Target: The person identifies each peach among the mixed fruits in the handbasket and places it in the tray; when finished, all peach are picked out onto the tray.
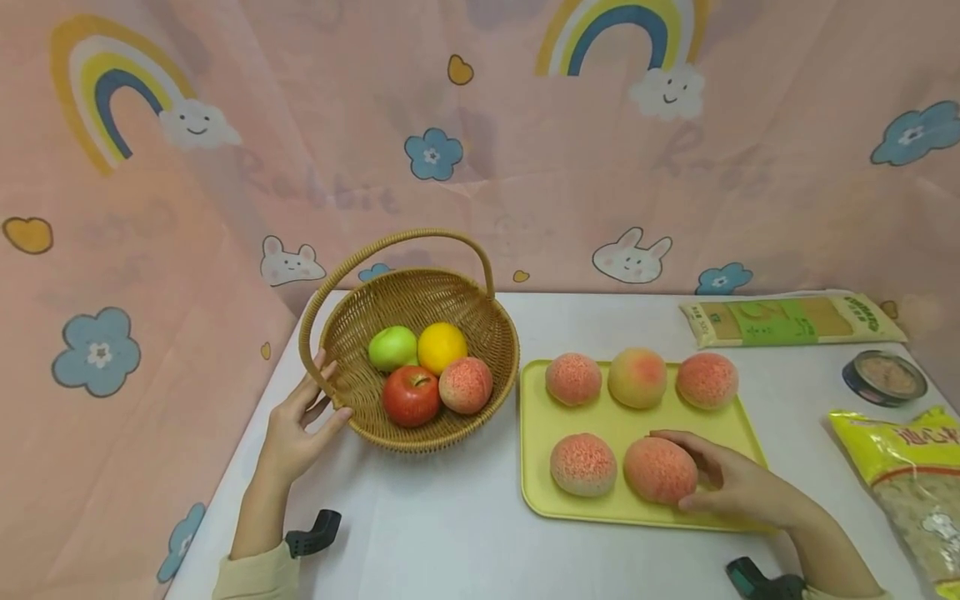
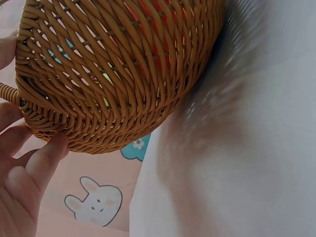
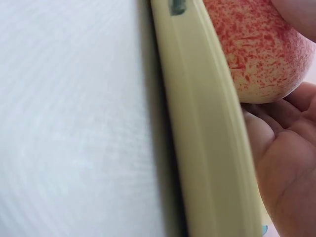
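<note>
A brown wicker basket (image 1: 420,296) with a tall handle stands on the left, tilted so that its inside shows. It holds a green fruit (image 1: 392,348), a yellow orange (image 1: 442,348), a red apple (image 1: 411,396) and a peach (image 1: 466,386). My left hand (image 1: 296,429) grips its left rim by the handle's base; the left wrist view shows fingers and thumb on the weave (image 2: 123,64). On a yellow tray (image 1: 540,429), my right hand (image 1: 738,483) holds the front right peach (image 1: 660,471), fingers behind and thumb in front. The right wrist view shows this peach (image 3: 261,49) beside the tray rim (image 3: 207,133).
Several more peaches lie on the tray, one (image 1: 583,465) left of the held one. To the right are a noodle pack (image 1: 787,321), a round tin (image 1: 885,377) and a yellow-topped bag (image 1: 915,483). A pink printed cloth (image 1: 510,167) hangs behind the white table (image 1: 420,525).
</note>
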